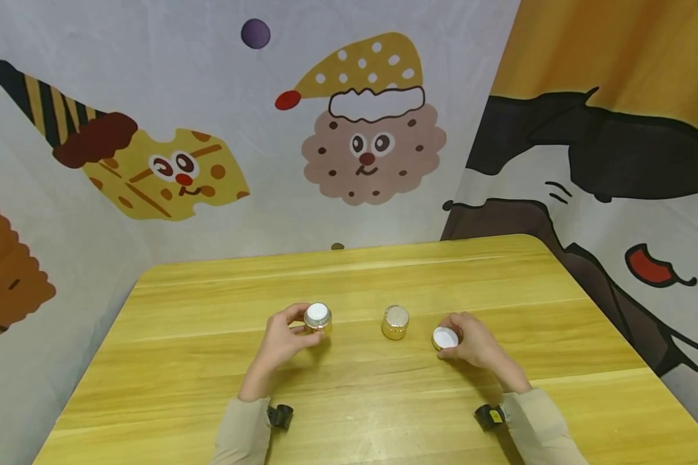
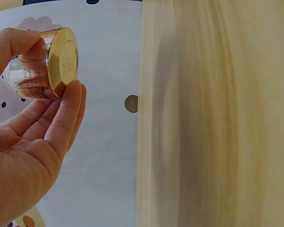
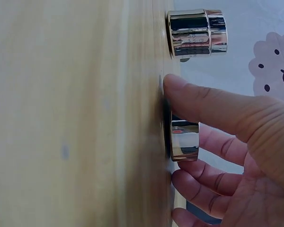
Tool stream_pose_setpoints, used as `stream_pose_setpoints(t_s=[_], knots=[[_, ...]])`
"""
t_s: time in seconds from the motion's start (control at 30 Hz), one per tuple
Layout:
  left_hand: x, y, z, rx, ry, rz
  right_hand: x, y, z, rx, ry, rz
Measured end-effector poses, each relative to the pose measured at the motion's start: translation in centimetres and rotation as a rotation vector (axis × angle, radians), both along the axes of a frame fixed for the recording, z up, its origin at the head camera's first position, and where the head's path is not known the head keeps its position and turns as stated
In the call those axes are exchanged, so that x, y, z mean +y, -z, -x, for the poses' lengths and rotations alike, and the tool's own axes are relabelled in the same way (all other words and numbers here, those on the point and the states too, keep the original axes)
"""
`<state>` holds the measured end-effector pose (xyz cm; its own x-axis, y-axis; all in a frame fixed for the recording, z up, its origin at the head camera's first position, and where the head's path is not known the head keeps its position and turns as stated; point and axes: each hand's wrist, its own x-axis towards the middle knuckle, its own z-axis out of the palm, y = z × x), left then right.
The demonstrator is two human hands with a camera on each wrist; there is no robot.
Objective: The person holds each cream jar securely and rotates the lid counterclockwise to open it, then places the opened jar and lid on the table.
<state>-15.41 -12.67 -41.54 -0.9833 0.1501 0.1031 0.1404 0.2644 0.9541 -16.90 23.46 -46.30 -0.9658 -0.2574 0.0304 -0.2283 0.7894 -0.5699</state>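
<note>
My left hand (image 1: 284,336) grips a small gold cosmetic cream jar (image 1: 318,318) between thumb and fingers, its lid off and a white top showing. The left wrist view shows that jar (image 2: 47,64) raised above the tabletop, with small print on its gold base (image 2: 65,61). On the right, my right hand (image 1: 471,339) pinches a gold jar lid (image 1: 445,338), white inside facing up, low at the table surface. In the right wrist view the thumb covers part of the lid (image 3: 185,144). Between the hands stands a second gold jar (image 1: 395,323) with its lid on.
The wood-grain table (image 1: 349,407) has its far edge against a pale cloth backdrop (image 1: 267,213) printed with cartoon figures. Black wrist cameras, one on the left wrist (image 1: 280,416) and one on the right (image 1: 489,418), sit at the sleeve cuffs.
</note>
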Motion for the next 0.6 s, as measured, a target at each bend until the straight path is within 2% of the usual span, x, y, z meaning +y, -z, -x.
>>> stream_pose_setpoints(t_s=[0.2, 0.43, 0.6], knots=[[0.1, 0.2, 0.1, 0.016, 0.002, 0.007, 0.1, 0.2, 0.1, 0.018, -0.022, -0.019], [-0.4, 3.2, 1.3, 0.012, -0.02, -0.001, 0.2, 0.3, 0.2, 0.013, -0.027, -0.019], [-0.6, 3.7, 1.6, 0.032, -0.013, -0.006, 0.3, 0.4, 0.3, 0.003, -0.03, -0.014]])
